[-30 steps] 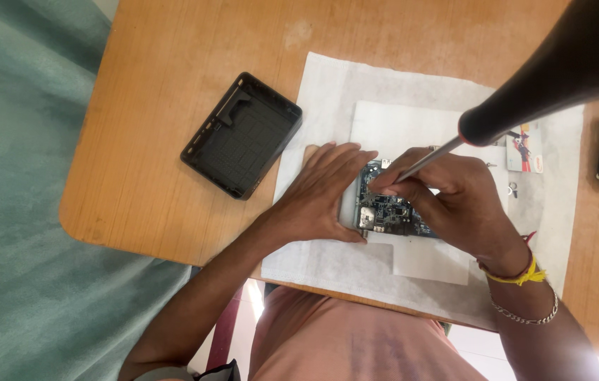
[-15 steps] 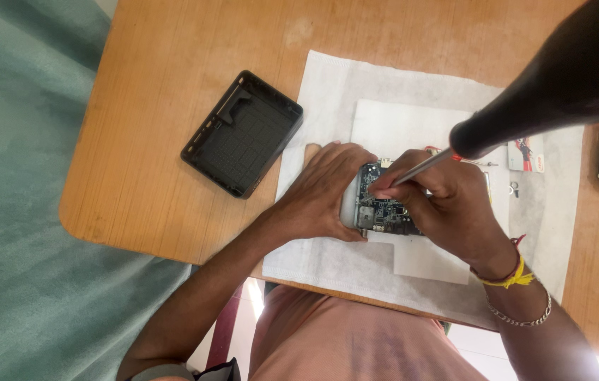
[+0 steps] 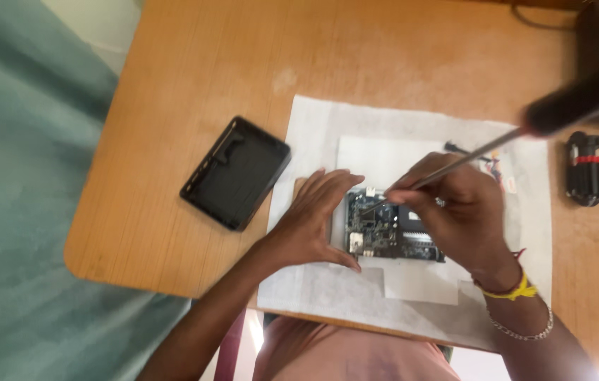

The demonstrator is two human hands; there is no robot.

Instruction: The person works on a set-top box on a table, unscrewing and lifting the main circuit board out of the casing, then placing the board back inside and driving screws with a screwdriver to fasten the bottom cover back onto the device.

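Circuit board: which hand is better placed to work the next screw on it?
Right. The right hand grips the screwdriver, its tip on the circuit board. The left hand lies flat against the board's left edge, steadying it.

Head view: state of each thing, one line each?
Circuit board: bare, flat on the white sheet.
Screwdriver: tilted, tip on the board.
Left hand: flat against the board's edge.
Right hand: gripping the screwdriver shaft.
Black cover: off, lying on the table.
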